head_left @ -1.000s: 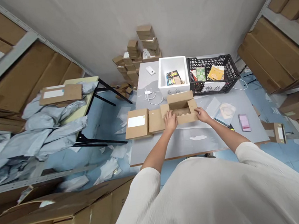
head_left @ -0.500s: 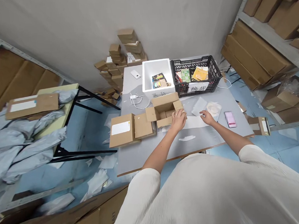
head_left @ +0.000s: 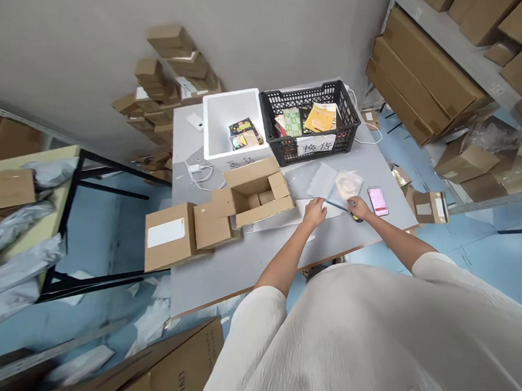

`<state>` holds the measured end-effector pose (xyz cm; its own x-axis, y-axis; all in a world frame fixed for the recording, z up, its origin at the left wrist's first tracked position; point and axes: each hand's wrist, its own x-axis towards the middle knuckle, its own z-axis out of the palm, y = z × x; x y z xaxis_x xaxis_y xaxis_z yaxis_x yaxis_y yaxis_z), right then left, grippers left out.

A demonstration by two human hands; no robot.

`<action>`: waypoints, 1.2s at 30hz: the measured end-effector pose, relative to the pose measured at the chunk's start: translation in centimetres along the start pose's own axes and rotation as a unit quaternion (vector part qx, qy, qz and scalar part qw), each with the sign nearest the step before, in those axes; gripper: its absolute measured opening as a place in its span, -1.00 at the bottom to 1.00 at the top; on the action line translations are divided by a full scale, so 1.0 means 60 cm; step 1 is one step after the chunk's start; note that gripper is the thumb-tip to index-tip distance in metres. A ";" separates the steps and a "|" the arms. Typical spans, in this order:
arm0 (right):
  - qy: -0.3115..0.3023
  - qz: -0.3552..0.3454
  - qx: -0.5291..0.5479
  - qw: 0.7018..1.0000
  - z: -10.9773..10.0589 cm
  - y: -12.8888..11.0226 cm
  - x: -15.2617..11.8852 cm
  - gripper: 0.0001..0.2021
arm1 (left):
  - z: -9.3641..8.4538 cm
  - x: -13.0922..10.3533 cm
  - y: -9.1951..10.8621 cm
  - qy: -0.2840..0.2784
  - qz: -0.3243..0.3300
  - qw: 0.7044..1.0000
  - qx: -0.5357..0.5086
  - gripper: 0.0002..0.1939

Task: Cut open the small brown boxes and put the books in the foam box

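Note:
A thin dark strip (head_left: 336, 206) stretches between my two hands above the table. My left hand (head_left: 315, 211) is closed, its fingertips at the strip's left end. My right hand (head_left: 359, 207) is closed around the other end, where a small black-and-yellow piece (head_left: 357, 218) shows below the fingers; its kind is too small to make out. Just beyond the hands lies a clear plastic bag (head_left: 347, 184) with something pale in it. An open cardboard box (head_left: 262, 215) stands left of my left hand, with smaller brown boxes inside, apart from the hand.
A white foam bin (head_left: 231, 101) and a black crate (head_left: 310, 95) with packets stand at the back. Closed boxes (head_left: 167, 236) sit at the left, and a phone (head_left: 378, 201) lies at the right. Beside the table stands another table (head_left: 64, 226) with grey parcels.
My left hand has come off the open box and moved toward my right hand. The dark strip now shows between them. The whole view has shifted, with the table further left.

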<state>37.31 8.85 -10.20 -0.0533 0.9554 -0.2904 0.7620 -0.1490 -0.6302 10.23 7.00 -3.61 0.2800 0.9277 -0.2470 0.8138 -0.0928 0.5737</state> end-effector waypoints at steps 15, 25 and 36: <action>-0.037 -0.004 0.038 0.999 0.007 0.053 0.015 -0.71 | 0.091 0.130 -0.011 -0.040 -0.114 0.992 -0.021 -0.51; -0.046 0.071 0.094 0.992 0.001 0.039 0.018 -0.69 | 0.113 0.182 -0.011 -0.025 -0.210 0.976 -0.043 -0.52; -0.030 0.100 0.127 0.986 -0.007 0.020 0.006 -0.76 | 0.069 0.154 0.025 -0.048 -0.235 0.943 -0.232 -0.71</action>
<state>38.49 9.10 -10.73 0.0376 0.8847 -0.4647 0.5753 -0.3994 -0.7138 16.13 13.94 -8.28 0.0073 0.7880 -0.6156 0.5552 0.5088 0.6579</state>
